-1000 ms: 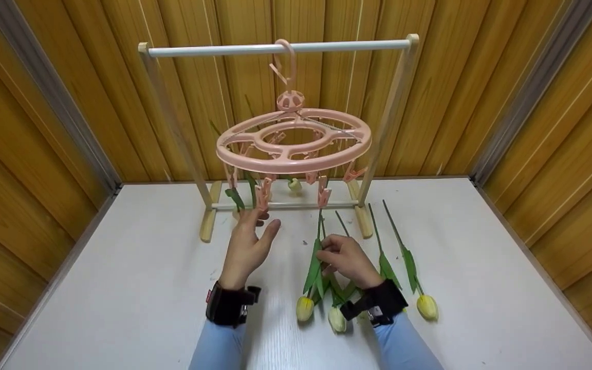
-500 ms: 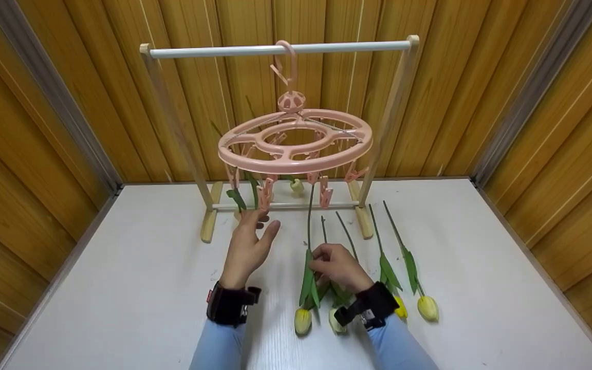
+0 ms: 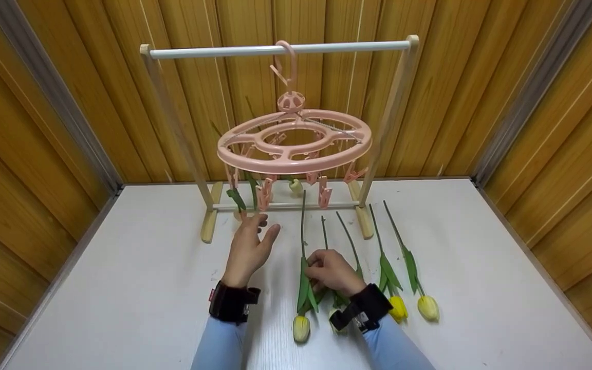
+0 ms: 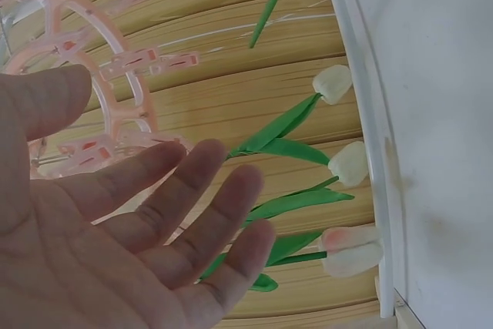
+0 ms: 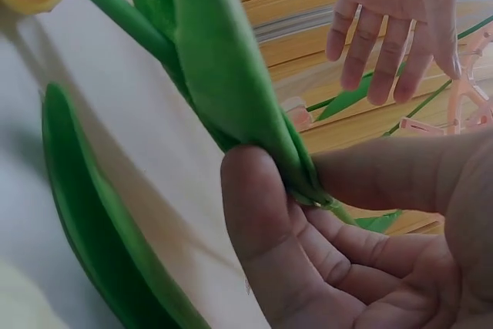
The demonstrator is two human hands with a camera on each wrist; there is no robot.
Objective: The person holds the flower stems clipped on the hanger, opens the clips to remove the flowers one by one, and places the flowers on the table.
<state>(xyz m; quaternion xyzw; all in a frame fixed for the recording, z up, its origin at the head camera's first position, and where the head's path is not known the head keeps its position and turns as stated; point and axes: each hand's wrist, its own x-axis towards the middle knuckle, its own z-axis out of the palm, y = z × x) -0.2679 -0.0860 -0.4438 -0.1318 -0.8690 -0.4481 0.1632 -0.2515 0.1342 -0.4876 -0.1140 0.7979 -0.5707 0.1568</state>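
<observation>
Light-blue sleeves (image 3: pixel 219 344) are ringed by black wrist straps (image 3: pixel 227 302). A pale-yellow tulip with green leaves (image 3: pixel 301 329) is pinched at the leaf base by the thumb and fingers of the right hand (image 3: pixel 334 271), above the white desk (image 3: pixel 121 288); whether its bloom is touching cannot be told. To its right, a bright-yellow tulip (image 3: pixel 398 309) is laid out. The left hand (image 3: pixel 248 252) is held with fingers loosely extended, thumb apart, near the round pink plastic clip hanger (image 3: pixel 291 167), which is hooked over a white bar (image 3: pixel 347 47).
</observation>
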